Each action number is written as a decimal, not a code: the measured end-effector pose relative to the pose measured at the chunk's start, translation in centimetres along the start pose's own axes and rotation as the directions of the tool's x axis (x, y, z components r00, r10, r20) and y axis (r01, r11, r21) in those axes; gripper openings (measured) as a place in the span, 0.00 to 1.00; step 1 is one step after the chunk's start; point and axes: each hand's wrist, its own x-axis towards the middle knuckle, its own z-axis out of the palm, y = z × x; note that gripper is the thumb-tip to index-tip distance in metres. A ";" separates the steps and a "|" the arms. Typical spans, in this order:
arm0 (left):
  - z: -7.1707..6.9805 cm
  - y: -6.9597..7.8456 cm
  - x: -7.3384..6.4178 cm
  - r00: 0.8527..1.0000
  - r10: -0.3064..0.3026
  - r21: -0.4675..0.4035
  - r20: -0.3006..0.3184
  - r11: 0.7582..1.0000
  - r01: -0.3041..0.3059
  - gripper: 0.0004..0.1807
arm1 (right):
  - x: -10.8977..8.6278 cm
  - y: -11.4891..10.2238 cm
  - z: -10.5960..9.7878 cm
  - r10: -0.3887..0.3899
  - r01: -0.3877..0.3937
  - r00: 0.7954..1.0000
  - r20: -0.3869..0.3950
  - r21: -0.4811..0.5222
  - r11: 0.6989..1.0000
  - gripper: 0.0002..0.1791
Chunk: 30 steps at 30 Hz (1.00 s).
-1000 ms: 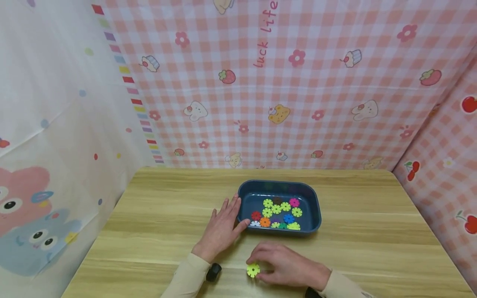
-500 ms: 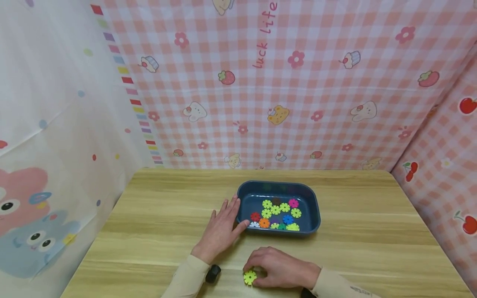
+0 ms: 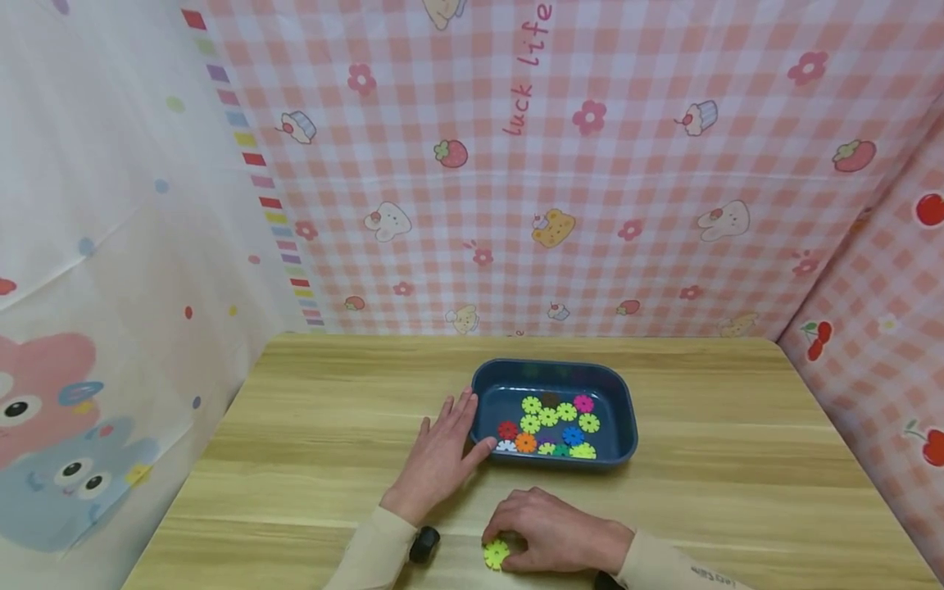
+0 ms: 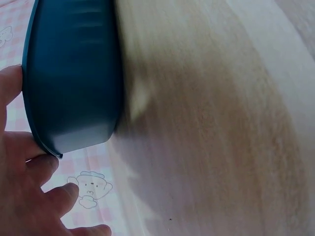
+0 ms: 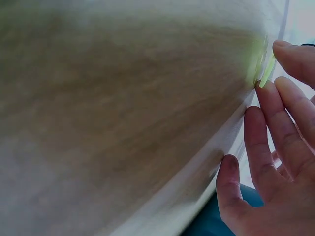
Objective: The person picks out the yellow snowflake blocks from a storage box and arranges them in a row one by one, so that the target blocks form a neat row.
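My right hand pinches a yellow-green snowflake disc, a notched round toy piece with a small centre hole, low over the near part of the table. The right wrist view shows this disc edge-on at the thumb and fingertips. My left hand rests against the left end of a dark blue tray, fingers mostly straight along its side and thumb at the near rim. Inside the tray lie several more snowflake discs, among them an orange disc, a blue disc and a pink disc.
The wood-grain table extends to both sides of the tray. Behind it hangs a pink checked cloth, with a white printed cloth on the left. Both wrists wear dark bands, such as the left wristband.
My right hand, holding the yellow-green disc, has moved slightly nearer to me and a little left. The left hand and the tray have stayed in place.
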 end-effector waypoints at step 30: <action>0.1 0.2 -0.1 1.000 -0.007 0.009 -0.016 1.000 0.007 0.43 | -3.1 -0.4 -5.4 -0.126 0.192 0.887 -0.444 0.108 0.975 0.10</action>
